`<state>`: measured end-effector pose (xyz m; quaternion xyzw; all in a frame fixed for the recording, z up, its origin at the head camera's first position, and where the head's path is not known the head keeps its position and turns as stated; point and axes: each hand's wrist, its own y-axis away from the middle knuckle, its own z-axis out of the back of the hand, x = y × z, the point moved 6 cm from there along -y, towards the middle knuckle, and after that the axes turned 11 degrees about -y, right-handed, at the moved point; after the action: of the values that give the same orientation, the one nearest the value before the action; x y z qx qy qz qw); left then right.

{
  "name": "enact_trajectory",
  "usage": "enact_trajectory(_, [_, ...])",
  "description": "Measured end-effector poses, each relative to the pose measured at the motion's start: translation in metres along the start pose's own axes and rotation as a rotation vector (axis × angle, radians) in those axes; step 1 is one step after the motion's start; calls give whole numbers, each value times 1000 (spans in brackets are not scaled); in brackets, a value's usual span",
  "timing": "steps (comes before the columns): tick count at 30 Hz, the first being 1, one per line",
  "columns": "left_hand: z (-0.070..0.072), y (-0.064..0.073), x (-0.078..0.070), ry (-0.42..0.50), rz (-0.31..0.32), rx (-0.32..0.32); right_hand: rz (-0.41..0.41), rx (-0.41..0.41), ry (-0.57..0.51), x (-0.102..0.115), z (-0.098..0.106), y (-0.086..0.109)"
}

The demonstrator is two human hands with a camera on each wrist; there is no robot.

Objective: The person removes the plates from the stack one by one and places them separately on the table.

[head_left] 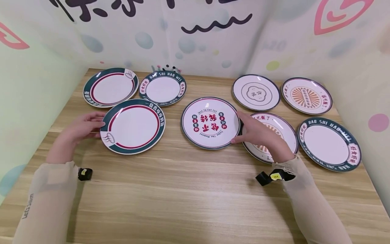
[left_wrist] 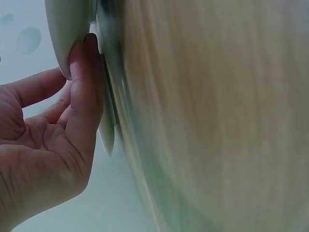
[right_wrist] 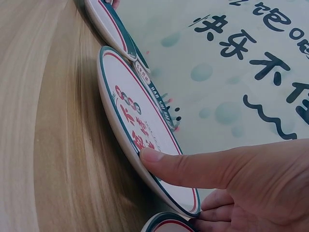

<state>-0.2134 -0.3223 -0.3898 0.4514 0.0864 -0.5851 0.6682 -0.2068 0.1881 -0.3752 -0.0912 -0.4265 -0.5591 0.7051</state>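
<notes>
My left hand (head_left: pixel 82 127) pinches the left edge of a white plate (head_left: pixel 132 125) with a dark green rim and a red inner ring. In the left wrist view, fingers lie on both sides of that plate's edge (left_wrist: pixel 63 36). Nearer the middle, my right hand (head_left: pixel 257 130) grips the right edge of a white plate (head_left: pixel 210 132) with red characters and a thin green rim. From the right wrist view, the thumb (right_wrist: pixel 166 164) presses on this plate's rim, while the other fingers are partly hidden behind it. Both plates are face up.
Behind my left hand are two green-rimmed plates (head_left: pixel 111 88) (head_left: pixel 163 88). On the right are a blue-rimmed plate (head_left: pixel 243 88), two sunburst plates (head_left: pixel 320 89) (head_left: pixel 287 135), one partly under my right hand, and another green-rimmed plate (head_left: pixel 326 142). A patterned wall (head_left: pixel 198 57) borders the wooden table (head_left: pixel 189 196).
</notes>
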Motion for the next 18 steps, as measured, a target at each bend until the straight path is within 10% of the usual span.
enact_trajectory(18, [0, -2, 1, -127, 14, 6, -11, -10, 5, -1, 1, 2])
